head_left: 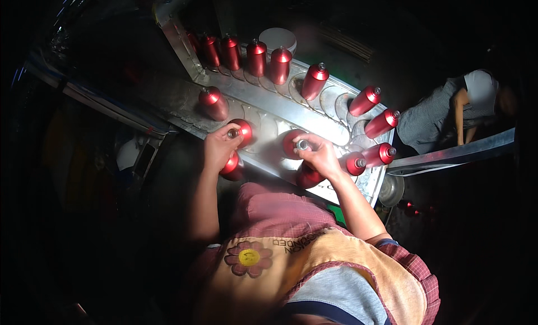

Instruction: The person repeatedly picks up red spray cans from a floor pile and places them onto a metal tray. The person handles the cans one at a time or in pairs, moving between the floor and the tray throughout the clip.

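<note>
My left hand is closed around the neck of a shiny red bottle on the near side of a looped conveyor. My right hand pinches the neck of another red bottle, a short way to the right. Below my left hand shows a further red bottle. Under my right hand is one more red bottle, partly hidden by the hand. Farther left on the conveyor, a lone red bottle stands upright. The undersides of both held bottles are hard to make out.
Several red bottles, one of them a bottle, line the far track and the right-hand bend. A white bucket stands behind the conveyor. Metal rails run off to the right, where another person bends over. The surroundings are dark.
</note>
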A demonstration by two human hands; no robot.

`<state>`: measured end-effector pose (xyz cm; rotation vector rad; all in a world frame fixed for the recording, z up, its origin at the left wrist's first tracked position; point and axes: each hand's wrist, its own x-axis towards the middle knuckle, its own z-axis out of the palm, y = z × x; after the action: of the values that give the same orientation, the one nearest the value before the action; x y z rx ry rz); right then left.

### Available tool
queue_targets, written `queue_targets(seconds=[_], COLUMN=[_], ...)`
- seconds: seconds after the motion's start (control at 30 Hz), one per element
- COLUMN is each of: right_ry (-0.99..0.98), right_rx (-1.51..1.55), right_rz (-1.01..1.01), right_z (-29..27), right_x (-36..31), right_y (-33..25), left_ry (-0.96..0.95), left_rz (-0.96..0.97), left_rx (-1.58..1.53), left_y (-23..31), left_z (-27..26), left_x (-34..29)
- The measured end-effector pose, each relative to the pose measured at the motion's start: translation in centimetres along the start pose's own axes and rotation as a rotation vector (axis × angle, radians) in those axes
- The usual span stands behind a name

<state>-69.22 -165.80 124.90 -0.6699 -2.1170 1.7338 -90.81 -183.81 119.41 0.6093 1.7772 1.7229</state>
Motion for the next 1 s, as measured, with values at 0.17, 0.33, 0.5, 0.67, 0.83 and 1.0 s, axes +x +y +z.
queue_targets(seconds=[0.17, 0.33, 0.5, 0.67, 0.83, 1.0], right_ry=[0.112, 0.102, 0.467, 0.748, 0.827, 1.221], right_rx=[-0.297, -0.323, -0.078, -0.163, 0.124, -0.427], right_rz=[0.073, 0.138, -0.06, -0.11, -0.129, -0.361], right_z=[1.1, 0.2, -6.3, -11.2, -14.1, -15.3], right_x=[3.8, 4.5, -0.7, -2.0, -6.0, -10.0], right_y=[0.7, 2.2, 3.5, 8.0, 9.6, 7.5], left_ry=[-0.215, -0.497, -0.208, -0.157, -0.401, -0.515], left_rz=[-0.004, -0.035, 0.076, -0.022, -0.043, 0.079], left_rx=[0.208, 0.218, 0.133, 0.317, 0.475, 0.53], left_y=[1.0, 0.0, 0.1, 2.3, 3.2, 3.0], left_z=[2.1, 2.6, -1.5, -0.9, 1.8, 5.4], left_x=[7.0, 8.9, 8.3, 8.6, 8.0, 7.7])
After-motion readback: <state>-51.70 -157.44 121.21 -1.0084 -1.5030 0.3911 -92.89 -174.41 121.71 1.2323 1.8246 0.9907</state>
